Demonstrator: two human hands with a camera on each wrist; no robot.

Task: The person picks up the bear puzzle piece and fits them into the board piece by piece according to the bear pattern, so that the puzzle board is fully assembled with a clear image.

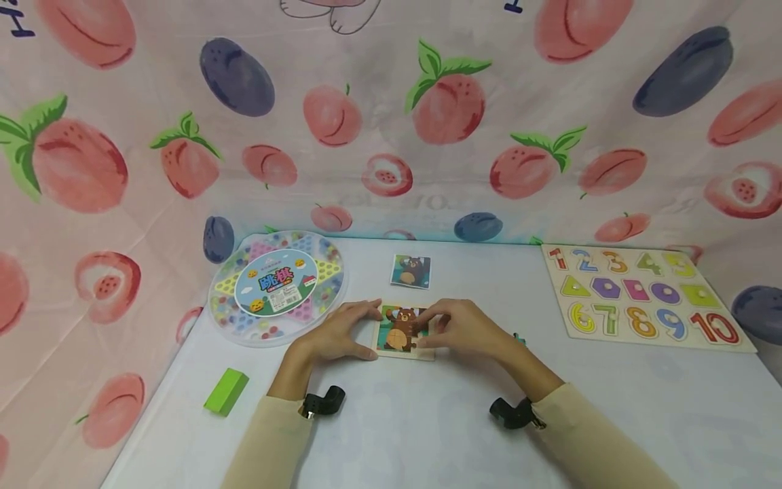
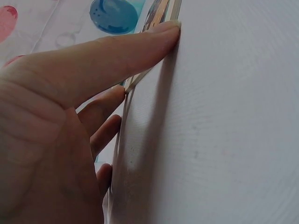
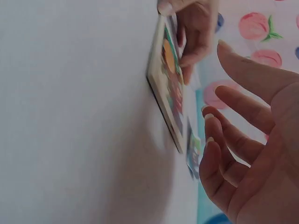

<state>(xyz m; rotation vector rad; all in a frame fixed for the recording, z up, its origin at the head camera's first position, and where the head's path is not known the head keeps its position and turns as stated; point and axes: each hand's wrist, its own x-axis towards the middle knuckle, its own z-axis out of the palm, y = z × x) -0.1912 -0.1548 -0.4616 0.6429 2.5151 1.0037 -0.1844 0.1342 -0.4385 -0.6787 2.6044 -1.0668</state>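
Note:
A small wooden jigsaw puzzle (image 1: 398, 331) with a brown bear picture lies on the white table, with bare wood showing at its lower right. My left hand (image 1: 339, 333) holds the puzzle by its left side, thumb at the near corner and a finger at the far one. In the left wrist view, the thumb (image 2: 154, 46) presses the board's edge. Over the puzzle's right part hovers my right hand (image 1: 464, 329); the right wrist view shows its fingers (image 3: 240, 140) loosely bent with nothing between them. Beyond the puzzle is a bear picture card (image 1: 411, 272).
A round Chinese checkers set (image 1: 277, 285) stands at the back left, near my left hand. Closer in lies a green block (image 1: 226, 392). On the right is a board of numbers and shapes (image 1: 647, 299). A small teal piece (image 1: 519, 337) peeks out behind my right wrist.

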